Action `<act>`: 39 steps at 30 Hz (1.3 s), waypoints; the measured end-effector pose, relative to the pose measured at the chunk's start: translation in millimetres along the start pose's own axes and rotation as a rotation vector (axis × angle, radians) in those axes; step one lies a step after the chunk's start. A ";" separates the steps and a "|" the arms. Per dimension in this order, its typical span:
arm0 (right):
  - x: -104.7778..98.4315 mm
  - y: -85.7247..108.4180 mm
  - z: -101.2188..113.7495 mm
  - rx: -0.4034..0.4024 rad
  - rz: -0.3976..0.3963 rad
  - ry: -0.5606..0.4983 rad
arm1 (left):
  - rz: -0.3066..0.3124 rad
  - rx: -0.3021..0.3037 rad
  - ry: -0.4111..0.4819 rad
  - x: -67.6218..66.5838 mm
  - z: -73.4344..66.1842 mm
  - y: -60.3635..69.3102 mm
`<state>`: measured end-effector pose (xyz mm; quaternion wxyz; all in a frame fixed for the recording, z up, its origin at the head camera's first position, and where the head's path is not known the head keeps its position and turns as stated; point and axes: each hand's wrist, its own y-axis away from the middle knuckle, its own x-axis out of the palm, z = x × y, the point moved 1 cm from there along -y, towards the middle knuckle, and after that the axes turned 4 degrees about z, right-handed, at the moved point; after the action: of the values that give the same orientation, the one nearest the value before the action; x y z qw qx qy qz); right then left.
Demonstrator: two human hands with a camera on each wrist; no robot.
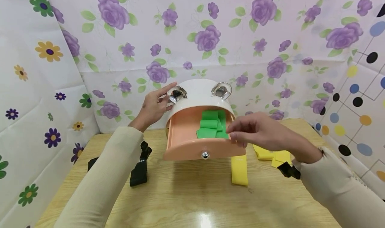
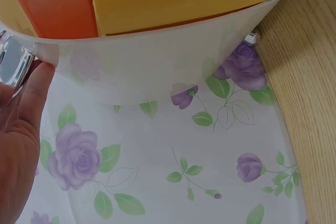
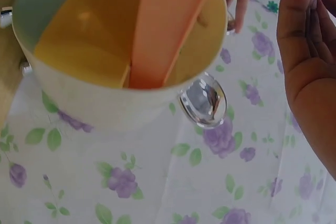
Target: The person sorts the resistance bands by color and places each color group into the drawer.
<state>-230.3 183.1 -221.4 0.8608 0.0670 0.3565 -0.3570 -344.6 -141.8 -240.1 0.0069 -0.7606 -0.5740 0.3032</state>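
A white rounded box (image 1: 200, 92) with two silver ear-shaped handles stands on the table. Its peach drawer (image 1: 183, 127) is pulled out and has a round silver knob (image 1: 205, 155). Several folded green strips (image 1: 209, 123) lie in the drawer's right side. My left hand (image 1: 153, 106) grips the left ear handle (image 1: 178, 93), also seen at the edge of the left wrist view. My right hand (image 1: 261, 132) hovers over the drawer's right edge, fingers bent loosely, with nothing visible between them. In the right wrist view, its palm (image 3: 310, 72) faces the box side.
Yellow folded bands (image 1: 264, 153) lie on the table at the right, and one yellow strip (image 1: 239, 169) pokes out below the drawer. Black bands (image 1: 139, 173) lie on the left, partly behind my sleeve. A flower-patterned cloth (image 1: 129, 57) hangs behind the wooden table (image 1: 186, 198).
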 end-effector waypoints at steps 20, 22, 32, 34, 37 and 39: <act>73.1 10.7 -24.8 -0.049 0.251 -0.286 | 0.008 -0.009 0.014 -0.3 -0.7 0.5; 77.0 10.3 -26.7 -0.056 0.236 -0.304 | 0.007 -0.009 0.017 -0.2 -1.0 0.7; 89.5 5.4 -26.6 -0.073 0.202 -0.374 | 0.006 -0.010 0.019 0.2 -0.2 0.8; 90.5 4.8 -26.4 -0.071 0.205 -0.392 | 0.003 -0.011 0.020 0.3 -0.2 0.2; 91.6 3.8 -26.4 -0.066 0.210 -0.406 | 0.003 -0.015 0.016 0.1 -1.0 0.5; 91.9 3.4 -26.7 -0.061 0.212 -0.411 | 0.004 -0.016 0.013 -0.3 -0.9 0.8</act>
<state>-198.0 143.4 -302.4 0.9496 0.0040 0.1755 -0.2596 -343.6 -142.0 -239.5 0.0039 -0.7637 -0.5748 0.2937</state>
